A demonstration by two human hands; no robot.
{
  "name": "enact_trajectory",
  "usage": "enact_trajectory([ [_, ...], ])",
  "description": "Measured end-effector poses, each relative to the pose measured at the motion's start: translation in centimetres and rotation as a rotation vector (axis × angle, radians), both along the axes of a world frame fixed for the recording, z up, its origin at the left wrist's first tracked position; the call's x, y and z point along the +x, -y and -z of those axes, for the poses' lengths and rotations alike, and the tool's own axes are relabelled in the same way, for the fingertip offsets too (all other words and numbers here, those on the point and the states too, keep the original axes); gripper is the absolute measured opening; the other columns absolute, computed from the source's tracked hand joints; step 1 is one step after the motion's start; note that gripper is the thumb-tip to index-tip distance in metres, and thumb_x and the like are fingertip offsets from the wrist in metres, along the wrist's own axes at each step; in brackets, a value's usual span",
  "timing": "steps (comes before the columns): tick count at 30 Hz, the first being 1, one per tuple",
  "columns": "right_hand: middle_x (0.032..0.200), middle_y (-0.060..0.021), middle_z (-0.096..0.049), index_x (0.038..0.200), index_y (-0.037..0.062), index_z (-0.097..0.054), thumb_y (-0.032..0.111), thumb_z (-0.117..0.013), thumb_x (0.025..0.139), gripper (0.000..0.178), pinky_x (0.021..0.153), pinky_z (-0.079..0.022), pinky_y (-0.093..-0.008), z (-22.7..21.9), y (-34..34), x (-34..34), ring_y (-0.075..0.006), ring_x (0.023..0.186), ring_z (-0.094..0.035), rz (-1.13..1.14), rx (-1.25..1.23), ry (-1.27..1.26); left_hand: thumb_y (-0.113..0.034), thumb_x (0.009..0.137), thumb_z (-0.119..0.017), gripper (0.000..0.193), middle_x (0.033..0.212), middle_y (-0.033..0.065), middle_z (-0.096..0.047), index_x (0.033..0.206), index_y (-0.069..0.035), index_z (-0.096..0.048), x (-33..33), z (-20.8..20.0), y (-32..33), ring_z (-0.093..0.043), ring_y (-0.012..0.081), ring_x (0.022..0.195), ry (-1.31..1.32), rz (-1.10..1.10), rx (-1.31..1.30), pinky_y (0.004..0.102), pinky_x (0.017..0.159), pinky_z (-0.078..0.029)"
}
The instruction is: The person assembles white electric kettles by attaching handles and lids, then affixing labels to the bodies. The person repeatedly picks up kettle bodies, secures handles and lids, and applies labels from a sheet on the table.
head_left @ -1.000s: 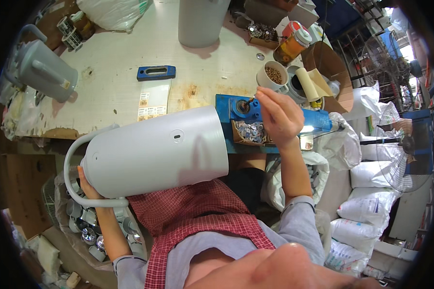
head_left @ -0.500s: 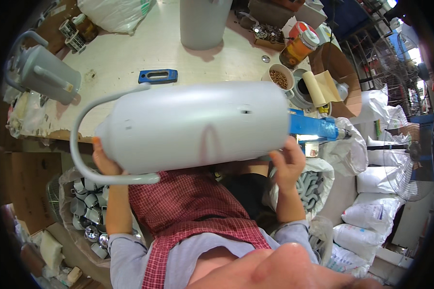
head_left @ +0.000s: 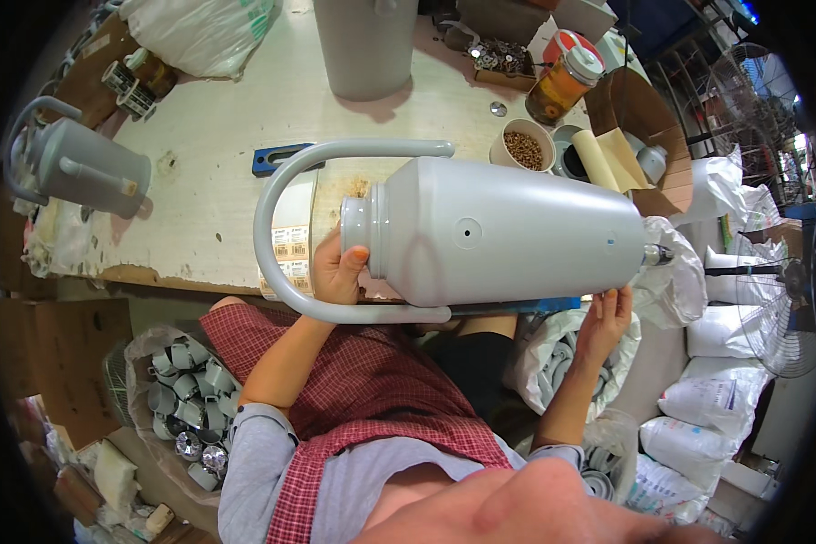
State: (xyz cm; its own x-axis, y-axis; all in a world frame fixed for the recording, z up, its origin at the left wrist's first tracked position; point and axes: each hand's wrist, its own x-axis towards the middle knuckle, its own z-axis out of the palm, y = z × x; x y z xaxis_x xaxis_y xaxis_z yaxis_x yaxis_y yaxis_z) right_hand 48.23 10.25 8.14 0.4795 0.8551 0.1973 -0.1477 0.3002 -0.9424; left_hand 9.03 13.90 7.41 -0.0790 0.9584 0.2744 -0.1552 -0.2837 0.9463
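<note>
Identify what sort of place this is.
Likely a small assembly workshop: a stained worktable, many matching grey cup-shaped parts bagged in bulk, and stacked white sacks.

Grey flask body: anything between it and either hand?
Nothing visible. The left hand holds the grey flask body by its neck; the curved handle crosses that wrist but doesn't come between. The right hand touches the opposite end's lower edge.

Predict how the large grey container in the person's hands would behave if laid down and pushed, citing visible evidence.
The grey container is probably stiff, showing no sag between the left hand and right hand. Smooth and rounded, it might slip or roll, though the protruding curved handle would likely stop a full turn.
</note>
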Motion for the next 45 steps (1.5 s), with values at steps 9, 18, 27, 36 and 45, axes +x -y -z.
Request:
enact_trajectory([
  [9,0.112,-0.0069,-0.062,0.124,-0.0044,-0.055,0.006,-0.058,0.099,0.028,0.088,-0.046,-0.0255,-0.6,-0.2,-0.7,-0.0114,0.101,-0.058,-0.023,-0.006,0.018,-0.048,0.098,-0.056,0.052,0.084,0.0026,-0.058,0.091,0.002,-0.066,-0.8,1.7,0.3,-0.055,0.0110,0.076,0.039,-0.080,-0.080,0.0254,0.069,-0.045],
  [18,0.104,-0.0040,-0.066,0.131,-0.0043,-0.057,0.008,-0.064,0.091,0.043,0.087,-0.045,-0.0252,-2.3,1.1,1.7,-0.0116,0.095,-0.058,0.026,-0.233,0.427,-0.037,0.104,-0.043,0.040,0.113,0.0107,-0.060,0.114,0.000,-0.056,-4.0,10.7,0.5,-0.055,0.0202,0.102,0.108,-0.334,-0.396,0.0371,0.091,-0.044],
  [27,0.109,-0.0184,-0.068,0.104,0.0004,-0.069,0.015,-0.071,0.083,0.026,0.085,-0.052,-0.0386,11.7,10.6,14.2,-0.0274,0.100,-0.067,0.050,-0.942,1.039,-0.052,0.094,-0.057,0.068,0.134,0.0132,-0.056,0.135,0.001,-0.048,-4.1,5.1,-0.7,-0.054,0.0254,0.122,0.214,-0.060,-0.178,0.0413,0.106,-0.041],
  [36,0.104,-0.0182,-0.055,0.105,0.0036,-0.055,0.010,-0.067,0.072,0.036,0.082,-0.050,-0.0471,13.0,11.6,18.4,-0.0402,0.097,-0.057,0.085,-0.870,1.333,-0.051,0.092,-0.062,0.070,0.132,0.0144,-0.057,0.133,0.004,-0.049,-5.2,4.6,-0.8,-0.056,0.0240,0.120,0.178,-0.094,-0.215,0.0404,0.102,-0.043],
  [45,0.095,-0.0130,-0.066,0.105,0.0047,-0.061,-0.001,-0.064,0.074,0.032,0.074,-0.052,-0.0360,-5.2,10.7,11.9,-0.0319,0.083,-0.065,0.221,-0.161,1.149,-0.067,0.077,-0.072,0.080,0.102,0.0077,-0.066,0.111,0.004,-0.060,-6.5,8.6,-1.9,-0.063,0.0170,0.093,-0.077,-0.074,-0.066,0.0319,0.082,-0.051],
])
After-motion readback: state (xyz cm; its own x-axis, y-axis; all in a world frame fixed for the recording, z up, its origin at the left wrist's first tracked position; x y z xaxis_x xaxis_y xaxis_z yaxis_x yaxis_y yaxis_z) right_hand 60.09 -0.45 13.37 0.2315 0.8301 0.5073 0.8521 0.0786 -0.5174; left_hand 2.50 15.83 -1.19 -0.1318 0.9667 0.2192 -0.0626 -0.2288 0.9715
